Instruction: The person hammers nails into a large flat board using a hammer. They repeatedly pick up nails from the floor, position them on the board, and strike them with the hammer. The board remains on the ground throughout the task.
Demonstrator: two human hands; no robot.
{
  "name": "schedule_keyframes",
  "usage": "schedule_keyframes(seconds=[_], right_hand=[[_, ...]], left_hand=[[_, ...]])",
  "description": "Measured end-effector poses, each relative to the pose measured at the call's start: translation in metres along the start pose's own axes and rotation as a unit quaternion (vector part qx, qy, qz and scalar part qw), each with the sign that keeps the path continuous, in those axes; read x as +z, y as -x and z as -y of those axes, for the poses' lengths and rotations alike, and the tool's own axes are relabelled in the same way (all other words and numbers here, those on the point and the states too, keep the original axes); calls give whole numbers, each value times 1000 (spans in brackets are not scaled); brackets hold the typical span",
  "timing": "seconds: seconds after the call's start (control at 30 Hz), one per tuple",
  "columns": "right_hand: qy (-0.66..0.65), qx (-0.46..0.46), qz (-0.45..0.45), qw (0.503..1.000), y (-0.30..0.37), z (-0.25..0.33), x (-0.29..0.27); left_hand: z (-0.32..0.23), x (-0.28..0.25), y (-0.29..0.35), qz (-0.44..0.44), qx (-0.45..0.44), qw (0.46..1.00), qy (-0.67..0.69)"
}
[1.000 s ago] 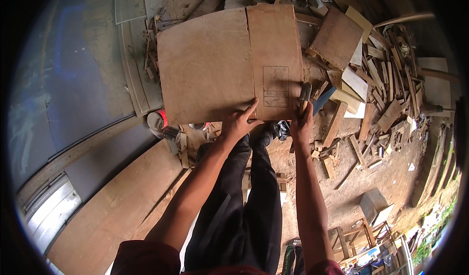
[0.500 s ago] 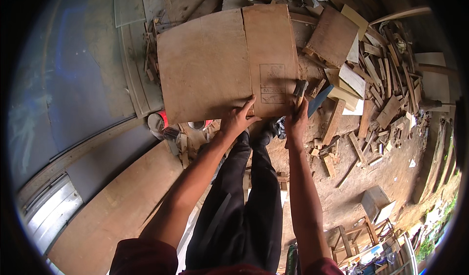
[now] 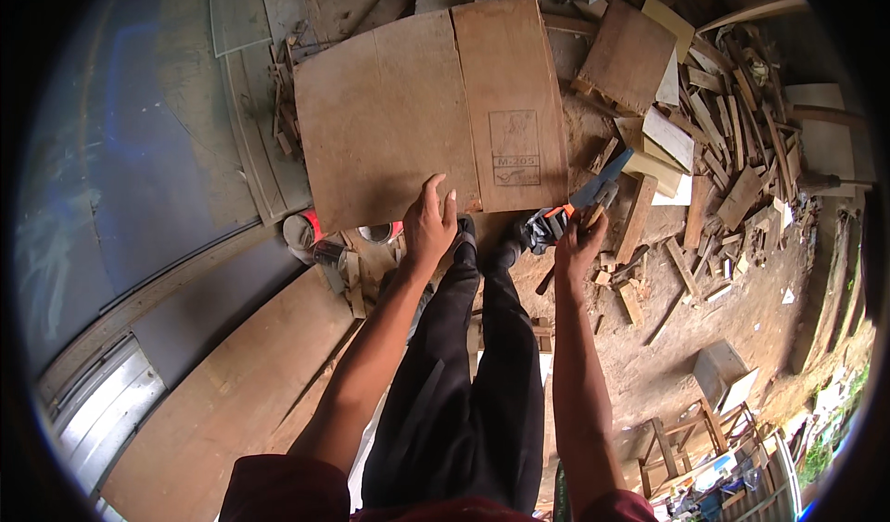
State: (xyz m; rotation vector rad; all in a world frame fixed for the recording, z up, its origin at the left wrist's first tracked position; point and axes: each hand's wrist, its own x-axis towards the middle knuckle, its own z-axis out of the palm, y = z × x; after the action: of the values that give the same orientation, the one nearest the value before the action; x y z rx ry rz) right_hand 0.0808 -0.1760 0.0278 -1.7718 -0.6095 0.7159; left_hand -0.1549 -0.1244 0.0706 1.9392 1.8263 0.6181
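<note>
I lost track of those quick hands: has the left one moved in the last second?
Yes: the left hand has moved leftward, closer to the leftmost red can.

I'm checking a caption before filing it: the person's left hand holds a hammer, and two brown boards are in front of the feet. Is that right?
Not quite: in the head view the right hand holds the hammer, not the left hand. The two brown boards are in front of the feet, as stated.
</note>
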Motion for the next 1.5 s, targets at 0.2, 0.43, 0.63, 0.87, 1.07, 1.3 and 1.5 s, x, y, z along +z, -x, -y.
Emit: schedule_keyframes(seconds=[0.2, 0.43, 0.63, 0.87, 1.07, 1.3, 1.5], right_hand=[[47, 106, 36, 993, -7, 10, 9], [8, 159, 92, 983, -16, 13, 8], [5, 148, 126, 981, -23, 13, 0], [33, 148, 134, 979, -27, 13, 0], [88, 98, 107, 986, -24, 8, 1], [231, -87, 21, 969, 6, 14, 11], [216, -118, 24, 969, 19, 8, 26]], left_hand=[[-4, 14, -21, 67, 20, 997, 45], [0, 25, -25, 198, 39, 979, 29], [8, 32, -22, 151, 93, 984, 15], [6, 31, -25, 158, 104, 981, -28], [3, 31, -26, 133, 119, 984, -19], [1, 28, -23, 137, 84, 987, 7], [4, 31, -23, 122, 103, 987, 18]])
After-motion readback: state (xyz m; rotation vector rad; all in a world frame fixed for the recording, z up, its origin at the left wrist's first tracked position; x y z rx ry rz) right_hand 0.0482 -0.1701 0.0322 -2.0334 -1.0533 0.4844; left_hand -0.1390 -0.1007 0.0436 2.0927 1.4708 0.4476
